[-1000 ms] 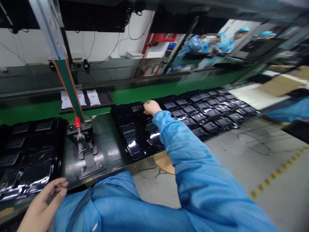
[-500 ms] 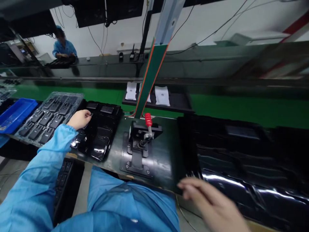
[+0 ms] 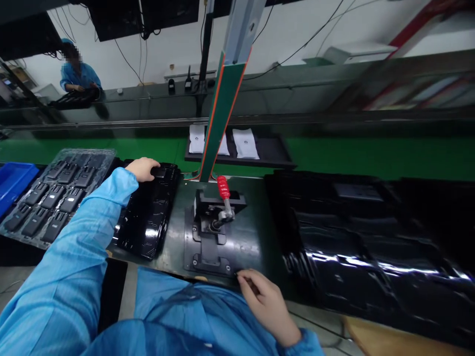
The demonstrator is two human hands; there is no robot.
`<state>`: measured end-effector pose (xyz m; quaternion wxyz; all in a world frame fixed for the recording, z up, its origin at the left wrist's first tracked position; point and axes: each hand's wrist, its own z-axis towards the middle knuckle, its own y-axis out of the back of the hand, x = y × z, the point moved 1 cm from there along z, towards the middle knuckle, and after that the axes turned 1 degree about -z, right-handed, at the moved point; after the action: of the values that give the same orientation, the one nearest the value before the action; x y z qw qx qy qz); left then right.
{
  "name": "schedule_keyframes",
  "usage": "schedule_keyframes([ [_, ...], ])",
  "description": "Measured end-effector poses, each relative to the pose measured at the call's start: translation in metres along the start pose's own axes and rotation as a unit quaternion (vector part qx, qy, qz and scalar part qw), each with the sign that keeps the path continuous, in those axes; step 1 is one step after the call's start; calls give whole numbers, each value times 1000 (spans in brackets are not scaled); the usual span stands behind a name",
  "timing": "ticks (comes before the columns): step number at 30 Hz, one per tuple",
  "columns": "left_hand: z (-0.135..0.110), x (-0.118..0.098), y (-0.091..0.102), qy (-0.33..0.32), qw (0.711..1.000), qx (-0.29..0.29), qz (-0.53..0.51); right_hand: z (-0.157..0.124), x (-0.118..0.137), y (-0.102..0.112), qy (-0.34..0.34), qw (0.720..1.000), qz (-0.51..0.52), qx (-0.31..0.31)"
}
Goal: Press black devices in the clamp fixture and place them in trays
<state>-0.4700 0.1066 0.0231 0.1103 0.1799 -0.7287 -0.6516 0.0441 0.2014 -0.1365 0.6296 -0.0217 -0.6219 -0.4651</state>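
My left hand (image 3: 144, 169) is at the far end of a glossy black tray (image 3: 143, 217), its thumb and fingers closed about a black rectangular part (image 3: 159, 172) lying there. Near the bench's front edge, my right hand (image 3: 267, 301) is closed, thumb against the curled fingers; whatever is between the fingertips is too small to make out. Between both hands stands a black clamp fixture (image 3: 213, 217) with a red-handled toggle clamp (image 3: 223, 188).
Left of the black tray, a clear tray (image 3: 107, 154) carries several black devices beside a blue bin (image 3: 15, 183). Stacked black trays (image 3: 334, 237) occupy the right. Behind a green upright (image 3: 222, 109), white packets (image 3: 245, 143) lie in a dark tray (image 3: 274, 151). Another person (image 3: 77, 74) sits far back.
My left hand has reached farther over the black tray to the part at its far end. My right hand has come left, toward the fixture's front. The view has shifted right.
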Motion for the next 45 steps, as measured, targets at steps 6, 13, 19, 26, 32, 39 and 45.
schedule_keyframes([
  [6,5,-3,2,-25,999,16,20,-1,3,0,9,1000,10,-13],
  [13,-12,-11,18,-21,999,-24,22,-4,2,2,3,1000,21,-14],
  [19,-62,-38,28,-6,996,-90,-1,-5,2,3,-10,999,36,-7],
  [26,-145,-116,10,-9,992,-125,1,-10,18,1,26,995,52,-86],
  [32,-199,-193,-26,-8,992,-118,-36,-13,72,-2,106,988,99,49],
  [39,-214,-253,-71,5,986,-132,-99,-17,88,-21,55,977,162,128],
  [45,-206,-270,-103,29,979,-137,-146,-19,80,-31,22,982,145,115],
])
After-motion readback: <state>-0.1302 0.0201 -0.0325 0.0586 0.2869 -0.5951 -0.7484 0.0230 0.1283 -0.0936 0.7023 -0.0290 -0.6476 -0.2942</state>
